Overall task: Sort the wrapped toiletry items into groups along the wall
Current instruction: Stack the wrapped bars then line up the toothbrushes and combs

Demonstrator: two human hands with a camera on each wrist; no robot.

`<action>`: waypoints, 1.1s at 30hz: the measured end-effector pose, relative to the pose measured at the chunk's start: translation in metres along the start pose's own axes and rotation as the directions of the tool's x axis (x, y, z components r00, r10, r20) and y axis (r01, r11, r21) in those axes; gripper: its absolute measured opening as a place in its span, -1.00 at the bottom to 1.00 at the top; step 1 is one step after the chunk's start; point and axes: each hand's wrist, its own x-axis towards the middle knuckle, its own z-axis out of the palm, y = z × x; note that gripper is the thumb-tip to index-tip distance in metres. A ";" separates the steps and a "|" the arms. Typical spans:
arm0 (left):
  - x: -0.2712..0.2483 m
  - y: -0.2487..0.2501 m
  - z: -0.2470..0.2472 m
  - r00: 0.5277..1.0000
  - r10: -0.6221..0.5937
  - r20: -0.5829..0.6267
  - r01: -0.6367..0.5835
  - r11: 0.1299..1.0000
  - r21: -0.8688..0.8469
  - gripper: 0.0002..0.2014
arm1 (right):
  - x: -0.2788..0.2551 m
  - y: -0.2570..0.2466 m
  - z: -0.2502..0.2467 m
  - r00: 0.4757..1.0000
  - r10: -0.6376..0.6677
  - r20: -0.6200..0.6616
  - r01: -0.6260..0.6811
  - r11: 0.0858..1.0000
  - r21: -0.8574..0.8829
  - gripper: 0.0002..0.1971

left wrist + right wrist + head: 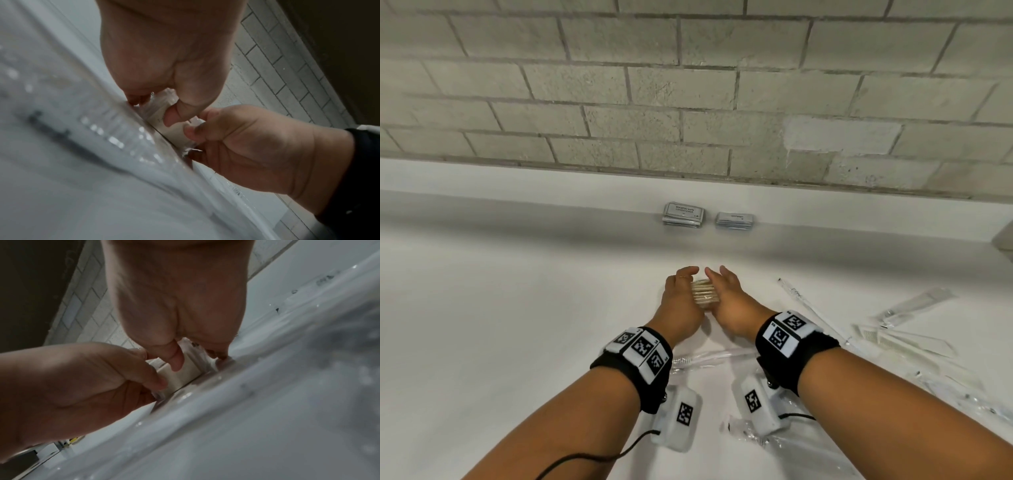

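Note:
A stack of cream-coloured wrapped items [705,292] stands on edge on the white counter [517,308], squeezed between my two hands. My left hand [683,287] cups its left side and my right hand [724,287] cups its right side. In the left wrist view my left hand [152,108] has its thumb curled over the stack [174,128], with the right hand [246,142] opposite. The right wrist view shows my right hand [197,356] with thumb on the stack [185,374] and the left hand [82,382] gripping the other end.
Two sachet stacks lie against the ledge under the brick wall [688,85]: a larger one [683,214] and a smaller one [734,220]. Clear-wrapped combs [914,305] and long thin packets [811,311] are scattered right. A wrapped toothbrush [709,358] lies between my wrists.

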 end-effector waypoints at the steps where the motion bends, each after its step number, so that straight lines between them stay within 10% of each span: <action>1: 0.001 -0.002 -0.001 1.000 0.009 -0.008 -0.008 1.000 0.021 -0.32 | 0.001 0.001 -0.001 1.000 -0.008 -0.008 0.008 0.999 -0.048 -0.24; 10: 0.011 -0.008 -0.003 0.998 0.070 0.008 -0.069 0.955 0.287 -0.49 | 0.002 -0.002 0.001 0.986 -0.133 -0.101 0.080 0.908 -0.412 -0.51; 18: 0.016 0.025 -0.054 0.898 -0.173 0.405 0.074 0.966 0.249 -0.44 | -0.005 -0.031 -0.044 0.968 0.037 0.250 0.054 0.936 -0.349 -0.66; 25: 0.019 0.027 -0.043 0.973 0.067 0.223 -0.149 0.915 0.374 -0.51 | 0.004 -0.017 -0.032 0.986 -0.168 0.017 0.152 0.838 -0.524 -0.60; 33: 0.020 -0.001 -0.018 0.981 -0.018 0.195 -0.078 0.878 0.472 -0.39 | 0.007 -0.002 -0.007 0.979 -0.201 -0.008 0.161 0.804 -0.572 -0.51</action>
